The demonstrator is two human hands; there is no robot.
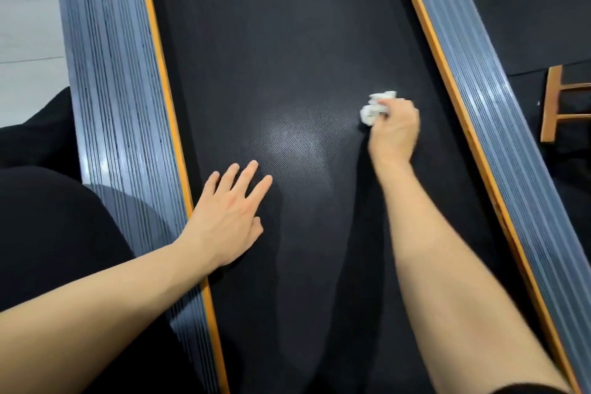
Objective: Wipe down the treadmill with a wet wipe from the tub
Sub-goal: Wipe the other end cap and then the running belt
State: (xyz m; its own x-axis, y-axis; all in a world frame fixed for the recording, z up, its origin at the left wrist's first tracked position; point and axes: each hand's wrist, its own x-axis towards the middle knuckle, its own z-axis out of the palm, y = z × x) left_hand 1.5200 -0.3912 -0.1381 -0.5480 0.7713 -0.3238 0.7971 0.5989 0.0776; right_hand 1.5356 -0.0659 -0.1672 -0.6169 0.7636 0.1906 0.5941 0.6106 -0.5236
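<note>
The treadmill's black textured belt [287,41] runs up the middle of the view between two grey ribbed side rails with orange edging. My right hand [395,129] grips a crumpled white wet wipe [375,107] and holds it against the belt near the right rail [499,125]. My left hand [232,214] lies flat on the belt beside the left rail [118,99], fingers straight and spread. A paler sheen shows on the belt between the two hands. The tub is not in view.
A wooden frame [555,102] stands on the dark floor mat to the right of the treadmill. Pale floor tiles [25,25] lie at the far left. My dark-clothed leg [48,233] is at the lower left beside the left rail.
</note>
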